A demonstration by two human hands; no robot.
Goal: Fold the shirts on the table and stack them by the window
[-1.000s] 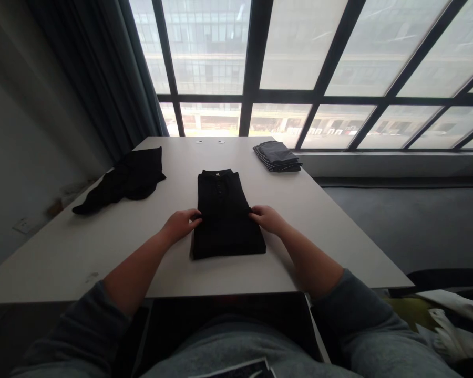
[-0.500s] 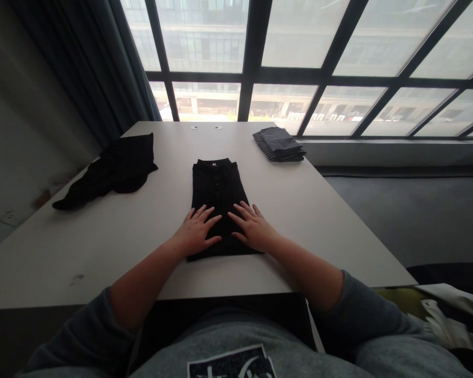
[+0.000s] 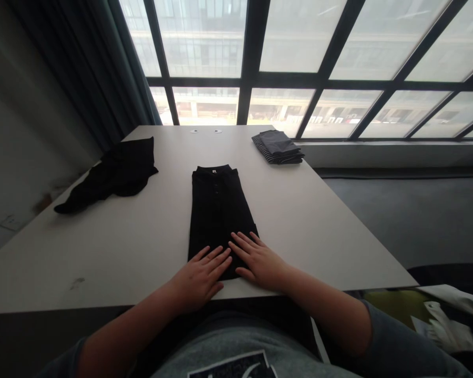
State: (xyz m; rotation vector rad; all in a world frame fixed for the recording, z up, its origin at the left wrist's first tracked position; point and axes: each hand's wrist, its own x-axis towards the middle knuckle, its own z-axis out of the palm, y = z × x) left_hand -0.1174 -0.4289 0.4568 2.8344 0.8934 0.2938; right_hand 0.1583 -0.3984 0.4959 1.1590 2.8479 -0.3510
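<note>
A folded black buttoned shirt point(image 3: 219, 210) lies flat on the white table point(image 3: 311, 226), its collar and small label toward the window. My left hand point(image 3: 200, 273) rests open over the shirt's near left corner, palm down with fingers stretched out. On the near right part of the shirt, my right hand point(image 3: 258, 258) also lies flat and open. The shirt's near edge is partly hidden beneath both hands.
A crumpled black garment point(image 3: 116, 170) lies at the table's left side. At the far right edge sits a stack of folded grey and striped clothes point(image 3: 278, 147). Windows stand behind the table, and a dark curtain point(image 3: 90, 68) hangs at the left.
Both hands have slid toward me, from the shirt's middle to its near edge. The shirt now reaches closer to the table's front edge and looks longer.
</note>
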